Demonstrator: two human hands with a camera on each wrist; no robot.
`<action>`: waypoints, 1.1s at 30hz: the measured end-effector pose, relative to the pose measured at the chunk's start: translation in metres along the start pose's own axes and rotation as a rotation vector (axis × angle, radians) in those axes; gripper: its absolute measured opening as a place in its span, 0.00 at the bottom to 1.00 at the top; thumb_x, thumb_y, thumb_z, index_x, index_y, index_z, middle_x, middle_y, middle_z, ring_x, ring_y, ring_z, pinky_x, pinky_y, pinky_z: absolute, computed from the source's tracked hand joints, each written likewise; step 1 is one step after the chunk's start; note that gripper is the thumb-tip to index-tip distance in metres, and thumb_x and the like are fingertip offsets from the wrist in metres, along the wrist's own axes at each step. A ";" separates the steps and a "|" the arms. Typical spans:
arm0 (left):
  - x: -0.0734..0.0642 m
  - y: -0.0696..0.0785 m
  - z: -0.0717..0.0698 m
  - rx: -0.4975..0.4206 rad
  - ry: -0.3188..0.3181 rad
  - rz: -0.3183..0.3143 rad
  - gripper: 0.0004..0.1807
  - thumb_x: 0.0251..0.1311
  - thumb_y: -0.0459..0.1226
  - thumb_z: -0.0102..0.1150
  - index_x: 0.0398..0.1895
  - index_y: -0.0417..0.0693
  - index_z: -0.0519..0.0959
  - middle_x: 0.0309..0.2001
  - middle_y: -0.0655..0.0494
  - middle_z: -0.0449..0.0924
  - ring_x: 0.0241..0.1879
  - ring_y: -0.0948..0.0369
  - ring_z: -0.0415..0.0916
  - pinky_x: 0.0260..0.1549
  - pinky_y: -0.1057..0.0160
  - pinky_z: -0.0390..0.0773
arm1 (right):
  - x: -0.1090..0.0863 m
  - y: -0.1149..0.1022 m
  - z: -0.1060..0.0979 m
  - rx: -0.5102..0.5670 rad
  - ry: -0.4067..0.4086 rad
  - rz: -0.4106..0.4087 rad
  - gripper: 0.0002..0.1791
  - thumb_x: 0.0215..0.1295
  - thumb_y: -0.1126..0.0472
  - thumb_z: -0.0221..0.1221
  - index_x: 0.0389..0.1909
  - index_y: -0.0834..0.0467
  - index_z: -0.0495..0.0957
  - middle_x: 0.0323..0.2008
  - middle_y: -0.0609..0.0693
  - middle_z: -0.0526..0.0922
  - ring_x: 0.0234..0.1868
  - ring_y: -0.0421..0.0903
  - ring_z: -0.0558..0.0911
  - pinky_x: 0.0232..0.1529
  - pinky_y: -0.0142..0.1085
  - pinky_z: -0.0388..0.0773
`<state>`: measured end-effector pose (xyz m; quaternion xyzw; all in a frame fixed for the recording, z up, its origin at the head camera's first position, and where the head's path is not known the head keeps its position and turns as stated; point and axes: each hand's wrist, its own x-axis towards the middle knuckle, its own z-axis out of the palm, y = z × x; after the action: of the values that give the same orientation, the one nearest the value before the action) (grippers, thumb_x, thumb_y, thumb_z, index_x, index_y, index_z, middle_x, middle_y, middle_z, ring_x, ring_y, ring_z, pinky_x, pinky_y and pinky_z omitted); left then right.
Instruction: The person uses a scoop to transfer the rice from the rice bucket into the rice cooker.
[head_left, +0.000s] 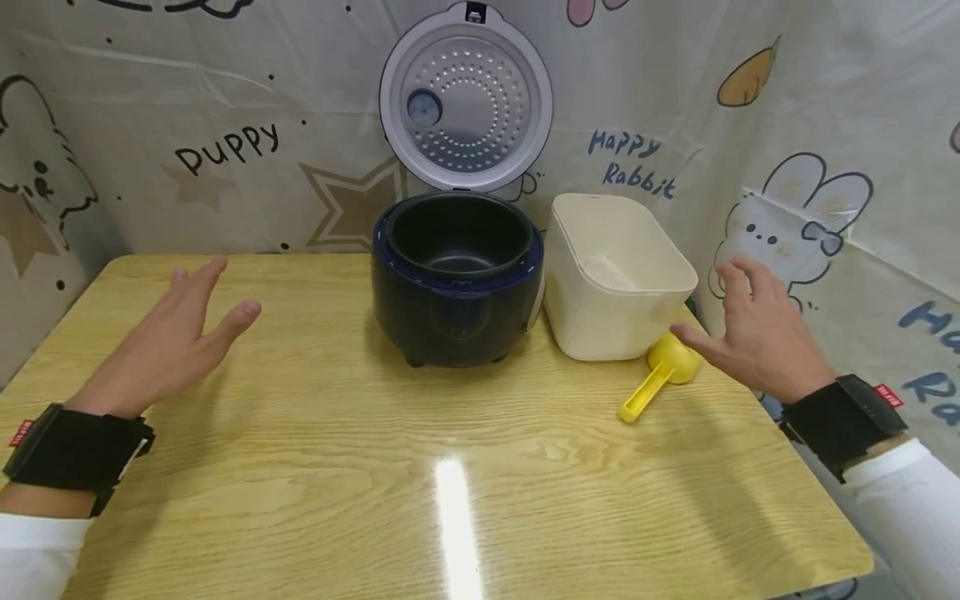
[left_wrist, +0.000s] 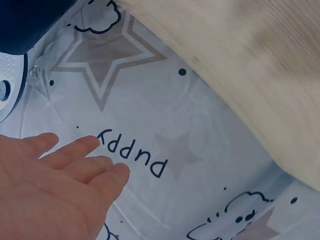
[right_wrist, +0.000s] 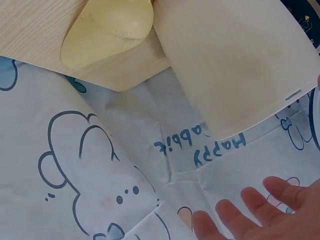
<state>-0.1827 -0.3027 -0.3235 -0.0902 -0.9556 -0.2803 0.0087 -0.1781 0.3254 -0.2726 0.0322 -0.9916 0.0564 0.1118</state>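
Note:
A dark blue rice cooker (head_left: 457, 317) stands at the back middle of the table, its round lid (head_left: 467, 100) raised and a dark pot (head_left: 459, 237) inside. Just right of it is a cream plastic bin (head_left: 618, 321), with some pale contents low inside. A yellow scoop (head_left: 648, 387) lies in front of the bin, its handle toward the front. My left hand (head_left: 168, 337) hovers over the left side, fingers extended and holding nothing. Above the table's right edge, my right hand (head_left: 757, 333) is spread and bare, nearest to the scoop and bin.
The wooden table (head_left: 337, 492) ends at a cloth backdrop (head_left: 315, 75) printed with cartoon animals, which hangs behind it and along both sides. A black band (head_left: 75, 450) wraps the left wrist, and another band (head_left: 843, 421) the right.

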 end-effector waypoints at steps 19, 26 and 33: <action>0.030 0.025 0.026 -0.132 -0.016 0.036 0.44 0.78 0.60 0.36 0.85 0.52 0.34 0.84 0.36 0.36 0.82 0.32 0.37 0.72 0.25 0.46 | -0.004 0.006 0.010 -0.113 -0.157 -0.010 0.27 0.67 0.42 0.62 0.40 0.65 0.71 0.28 0.59 0.75 0.26 0.52 0.73 0.24 0.38 0.69; 0.037 0.036 0.028 -0.227 0.034 0.028 0.42 0.78 0.61 0.32 0.86 0.55 0.36 0.83 0.35 0.45 0.80 0.31 0.46 0.70 0.25 0.52 | -0.004 0.002 0.021 -0.094 -0.265 -0.040 0.23 0.68 0.43 0.60 0.33 0.62 0.77 0.20 0.51 0.76 0.21 0.47 0.73 0.21 0.36 0.67; 0.050 0.049 0.037 -0.342 0.076 0.040 0.40 0.79 0.60 0.30 0.85 0.54 0.41 0.83 0.36 0.47 0.80 0.33 0.49 0.72 0.26 0.53 | -0.004 0.002 0.032 -0.119 -0.265 -0.092 0.20 0.67 0.45 0.61 0.30 0.61 0.79 0.17 0.48 0.75 0.19 0.46 0.71 0.21 0.35 0.66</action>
<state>-0.2217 -0.2341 -0.3253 -0.0988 -0.8910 -0.4417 0.0347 -0.1814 0.3239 -0.3051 0.0781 -0.9967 -0.0123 -0.0157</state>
